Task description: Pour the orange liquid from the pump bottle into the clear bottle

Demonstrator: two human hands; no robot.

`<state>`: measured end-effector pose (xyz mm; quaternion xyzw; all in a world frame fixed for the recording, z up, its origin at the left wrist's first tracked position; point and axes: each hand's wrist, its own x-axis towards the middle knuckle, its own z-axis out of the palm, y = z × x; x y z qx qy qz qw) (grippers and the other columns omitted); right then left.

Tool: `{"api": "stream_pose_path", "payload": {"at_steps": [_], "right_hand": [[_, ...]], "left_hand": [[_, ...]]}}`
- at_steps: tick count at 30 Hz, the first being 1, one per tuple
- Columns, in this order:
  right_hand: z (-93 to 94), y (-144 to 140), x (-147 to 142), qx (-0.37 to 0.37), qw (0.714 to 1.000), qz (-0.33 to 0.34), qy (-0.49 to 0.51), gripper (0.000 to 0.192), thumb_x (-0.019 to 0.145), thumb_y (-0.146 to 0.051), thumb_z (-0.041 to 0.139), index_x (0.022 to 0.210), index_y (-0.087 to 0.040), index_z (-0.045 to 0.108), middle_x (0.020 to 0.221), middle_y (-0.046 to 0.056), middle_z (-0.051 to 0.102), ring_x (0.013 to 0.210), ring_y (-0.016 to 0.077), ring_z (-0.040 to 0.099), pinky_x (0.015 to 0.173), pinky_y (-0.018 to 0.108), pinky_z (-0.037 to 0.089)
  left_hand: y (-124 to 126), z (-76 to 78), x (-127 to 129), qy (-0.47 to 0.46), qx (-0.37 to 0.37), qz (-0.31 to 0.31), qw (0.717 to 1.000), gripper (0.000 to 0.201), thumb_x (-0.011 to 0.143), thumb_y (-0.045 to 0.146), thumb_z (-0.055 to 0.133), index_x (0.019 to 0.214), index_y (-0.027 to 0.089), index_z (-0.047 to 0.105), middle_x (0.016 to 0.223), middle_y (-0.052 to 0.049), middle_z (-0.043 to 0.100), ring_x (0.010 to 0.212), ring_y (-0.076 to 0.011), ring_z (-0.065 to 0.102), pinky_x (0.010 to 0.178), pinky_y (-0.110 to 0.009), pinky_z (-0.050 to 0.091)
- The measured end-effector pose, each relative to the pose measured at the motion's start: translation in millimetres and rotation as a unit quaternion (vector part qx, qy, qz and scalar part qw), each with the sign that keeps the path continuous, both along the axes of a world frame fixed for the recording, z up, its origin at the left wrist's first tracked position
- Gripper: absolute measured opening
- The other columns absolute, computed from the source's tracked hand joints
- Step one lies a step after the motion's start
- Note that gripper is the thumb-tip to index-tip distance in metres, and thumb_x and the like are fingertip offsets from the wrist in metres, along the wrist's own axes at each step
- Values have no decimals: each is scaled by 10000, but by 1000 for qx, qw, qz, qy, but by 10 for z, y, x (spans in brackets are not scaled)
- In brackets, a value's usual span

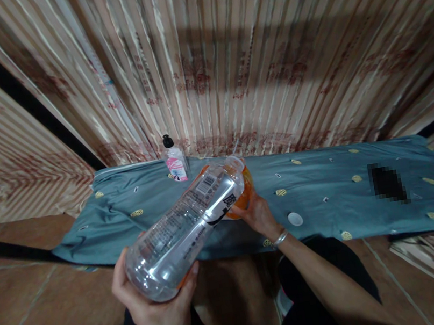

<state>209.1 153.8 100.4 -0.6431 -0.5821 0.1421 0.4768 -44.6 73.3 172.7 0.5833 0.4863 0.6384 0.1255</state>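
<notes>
A large clear plastic bottle (186, 232), with printed text and a barcode, lies tilted across the middle of the view. My left hand (157, 307) is wrapped round its base, and its open neck points up and to the right. Behind that neck, my right hand (258, 213) grips an orange see-through container (248, 182), mostly hidden by the bottle. Its exact kind cannot be made out. A small white round cap (295, 219) rests on the cloth, right of my right hand.
A teal patterned cloth (313, 180) covers the low table. Near its back edge stands a pink-labelled bottle with a black top (176, 163). A blurred-out dark object (388, 184) lies at the right. Striped curtains (226, 63) hang behind; black poles (17, 83) frame the sides.
</notes>
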Motion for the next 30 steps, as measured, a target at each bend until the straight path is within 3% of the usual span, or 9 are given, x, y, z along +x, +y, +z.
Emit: {"api": "stream_pose_path", "payload": {"at_steps": [15, 24, 30], "right_hand": [[-19, 4, 4, 1, 1000, -6, -15, 724, 851, -443, 799, 1487, -212, 542, 1198, 154, 814, 1075, 356, 801, 910, 513, 666], [-8, 6, -6, -8, 1000, -14, -21, 782, 835, -457, 805, 1499, -151, 527, 1237, 202, 798, 1100, 373, 795, 923, 509, 663], [-13, 3, 0, -7, 1000, -14, -18, 750, 831, -428, 800, 1486, -182, 529, 1258, 185, 796, 1123, 360, 791, 946, 501, 656]], "left_hand": [[11, -22, -1, 2, -4, 8, 1000, 1089, 623, 205, 1001, 1571, 188, 465, 1460, -171, 612, 1294, -271, 667, 1028, -348, 595], [31, -53, -20, 12, 7, 10, 1000, 1103, 602, 211, 1010, 1566, 204, 474, 1441, -162, 618, 1280, -281, 674, 1005, -364, 610], [20, -92, -57, 17, 1, 12, 1000, 1123, 601, 217, 1010, 1578, 211, 457, 1454, -166, 608, 1285, -285, 668, 1015, -373, 600]]}}
